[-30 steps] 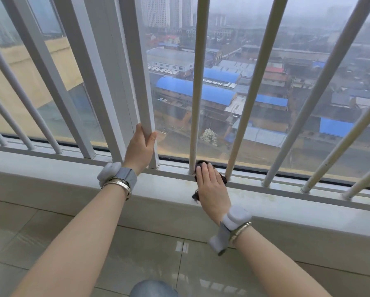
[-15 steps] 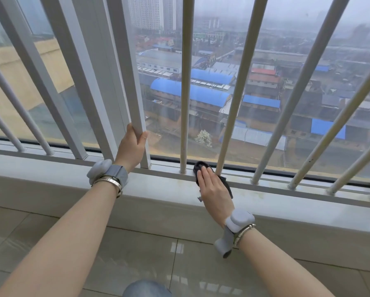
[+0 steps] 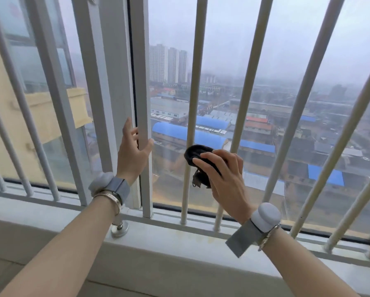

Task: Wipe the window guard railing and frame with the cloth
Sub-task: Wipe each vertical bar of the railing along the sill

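Head cam, faces window railing (image 3: 193, 82), close

1. The cloth (image 3: 198, 154) is black.
2. The round bars (image 3: 193, 103) of the window guard are creamy white.
3. The flat frame post (image 3: 142, 82) is white.
4. The sill (image 3: 179, 243) is pale grey with small yellow-brown marks.
5. Each wrist has a light grey band (image 3: 120, 187) and a silver bracelet (image 3: 111, 197).
6. Outside, some roofs (image 3: 171, 130) are bright blue and one is red.
7. The sky is grey and hazy.
8. The wall (image 3: 0, 125) on the left is pale yellow.
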